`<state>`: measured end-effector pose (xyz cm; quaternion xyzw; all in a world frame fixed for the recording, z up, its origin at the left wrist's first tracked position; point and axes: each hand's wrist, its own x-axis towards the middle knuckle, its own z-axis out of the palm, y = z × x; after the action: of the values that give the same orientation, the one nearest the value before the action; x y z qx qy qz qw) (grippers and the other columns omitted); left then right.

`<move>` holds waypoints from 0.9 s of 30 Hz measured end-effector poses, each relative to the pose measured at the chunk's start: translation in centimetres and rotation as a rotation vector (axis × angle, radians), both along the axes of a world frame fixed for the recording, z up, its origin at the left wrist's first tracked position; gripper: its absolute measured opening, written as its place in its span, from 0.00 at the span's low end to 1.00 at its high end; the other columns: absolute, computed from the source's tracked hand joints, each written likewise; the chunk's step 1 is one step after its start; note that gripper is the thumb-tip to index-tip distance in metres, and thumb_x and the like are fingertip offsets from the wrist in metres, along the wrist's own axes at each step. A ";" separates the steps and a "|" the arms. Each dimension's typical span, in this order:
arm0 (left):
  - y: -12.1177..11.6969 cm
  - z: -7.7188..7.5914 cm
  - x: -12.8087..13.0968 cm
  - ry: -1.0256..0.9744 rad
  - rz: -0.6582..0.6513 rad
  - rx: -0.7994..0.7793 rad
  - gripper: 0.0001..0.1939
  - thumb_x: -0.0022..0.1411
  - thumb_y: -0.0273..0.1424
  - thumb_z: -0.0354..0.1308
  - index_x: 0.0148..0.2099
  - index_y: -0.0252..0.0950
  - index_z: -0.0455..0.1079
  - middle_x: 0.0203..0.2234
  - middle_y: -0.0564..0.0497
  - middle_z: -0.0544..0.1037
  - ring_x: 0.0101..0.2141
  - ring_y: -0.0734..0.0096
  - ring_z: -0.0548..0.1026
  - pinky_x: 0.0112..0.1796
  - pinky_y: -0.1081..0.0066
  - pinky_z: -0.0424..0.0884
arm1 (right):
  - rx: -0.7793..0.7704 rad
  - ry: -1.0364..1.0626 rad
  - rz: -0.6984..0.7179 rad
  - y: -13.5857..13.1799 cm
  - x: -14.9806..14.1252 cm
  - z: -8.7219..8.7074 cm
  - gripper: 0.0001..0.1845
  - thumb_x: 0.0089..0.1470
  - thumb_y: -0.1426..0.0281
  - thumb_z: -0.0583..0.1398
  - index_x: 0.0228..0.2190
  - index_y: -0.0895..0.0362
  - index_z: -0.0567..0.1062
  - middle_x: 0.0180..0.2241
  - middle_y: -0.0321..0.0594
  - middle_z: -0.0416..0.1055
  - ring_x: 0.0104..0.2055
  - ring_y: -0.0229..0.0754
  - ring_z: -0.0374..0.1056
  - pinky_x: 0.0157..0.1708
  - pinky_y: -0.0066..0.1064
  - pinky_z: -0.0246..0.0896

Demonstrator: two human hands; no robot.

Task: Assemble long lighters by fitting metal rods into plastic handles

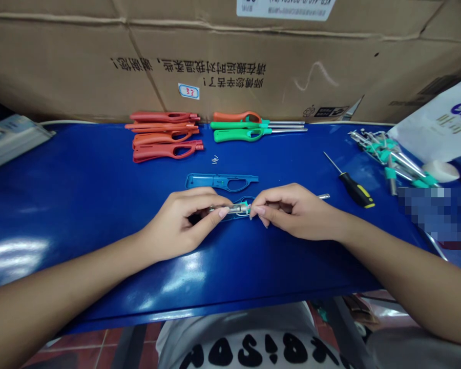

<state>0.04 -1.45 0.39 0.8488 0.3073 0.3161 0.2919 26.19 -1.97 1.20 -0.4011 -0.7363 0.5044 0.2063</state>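
Note:
Between the thumb and fingers of my left hand (pixel 188 220) is a clear gas lighter core (pixel 236 208) with a teal end and a thin pale wire. The fingers of my right hand (pixel 292 211) are pinched at the teal end, by the wire; the exact spot gripped is partly hidden. A metal lighter tube (pixel 325 197) pokes out past the right hand. Under the hands lies a blue shell half, mostly covered. Just beyond them another blue shell half (pixel 223 181) rests with its hollow side up.
Red and orange lighter shells (pixel 153 152) lie at the back left. Green lighters with metal tubes (pixel 236 135) are beside them. To the right are a screwdriver (pixel 355 189) and a pile of lighter cores (pixel 395 159). A cardboard box (pixel 192 41) stands behind the blue table (pixel 111 287).

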 end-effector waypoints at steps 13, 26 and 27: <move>0.0 -0.3 0.0 0.012 -0.037 0.056 0.10 0.70 0.28 0.58 0.49 0.34 0.78 0.35 0.49 0.81 0.32 0.75 0.77 0.35 0.76 0.73 | 0.045 -0.011 -0.022 -0.2 -0.2 -0.1 0.11 0.64 0.66 0.59 0.35 0.59 0.79 0.23 0.33 0.72 0.22 0.31 0.62 0.20 0.23 0.53; -0.3 -0.8 0.1 -0.005 -0.057 0.047 0.12 0.70 0.27 0.58 0.53 0.36 0.78 0.35 0.49 0.80 0.34 0.74 0.78 0.36 0.76 0.74 | 0.023 -0.019 -0.055 -0.3 -0.3 -0.3 0.10 0.62 0.66 0.60 0.33 0.59 0.79 0.22 0.34 0.73 0.21 0.32 0.62 0.20 0.24 0.53; -0.3 -0.8 0.1 -0.007 -0.060 0.044 0.12 0.70 0.27 0.58 0.53 0.35 0.78 0.36 0.49 0.80 0.35 0.74 0.78 0.37 0.76 0.74 | 0.025 -0.020 -0.057 -0.3 -0.3 -0.2 0.10 0.62 0.67 0.60 0.32 0.59 0.78 0.22 0.34 0.73 0.20 0.31 0.62 0.20 0.24 0.53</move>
<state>0.12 -1.73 -0.43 0.8628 0.2734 0.3169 0.2836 25.88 -2.26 0.97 -0.4244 -0.7328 0.4852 0.2180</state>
